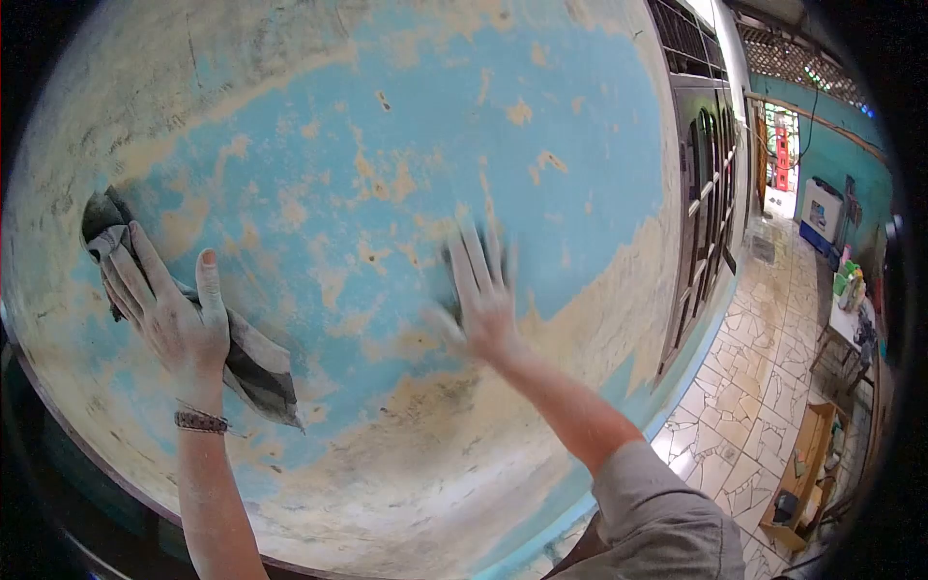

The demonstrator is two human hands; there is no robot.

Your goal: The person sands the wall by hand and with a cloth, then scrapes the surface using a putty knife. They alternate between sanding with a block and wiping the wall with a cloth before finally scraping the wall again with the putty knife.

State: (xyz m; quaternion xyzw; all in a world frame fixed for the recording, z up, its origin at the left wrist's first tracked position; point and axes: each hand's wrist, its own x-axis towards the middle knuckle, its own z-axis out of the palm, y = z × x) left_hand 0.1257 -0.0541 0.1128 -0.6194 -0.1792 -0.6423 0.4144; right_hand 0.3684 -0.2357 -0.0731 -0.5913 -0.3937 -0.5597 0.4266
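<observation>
Wall [580, 126]: front, spanning left to centre. Cloth [259, 356]: against the wall at left, partly beneath the left hand [184, 324]. Right hand [488, 314]: at the wall, right of the cloth. Grille [704, 184]: right of the wall's worked face. Floor [739, 411]: right of the grille. Desk [843, 321]: far right, bottles [851, 282] on top. Open box [824, 435]: on the floor, nearer than the desk. Appliance [820, 215]: behind the desk, near the doorway [781, 164].

Wall [570, 145] open between left hand [174, 314] and right hand [483, 300], and above. Cloth [261, 362] obstructs under left; grille [716, 179] bounds right side. Floor beyond narrowed by crate [812, 464].
</observation>
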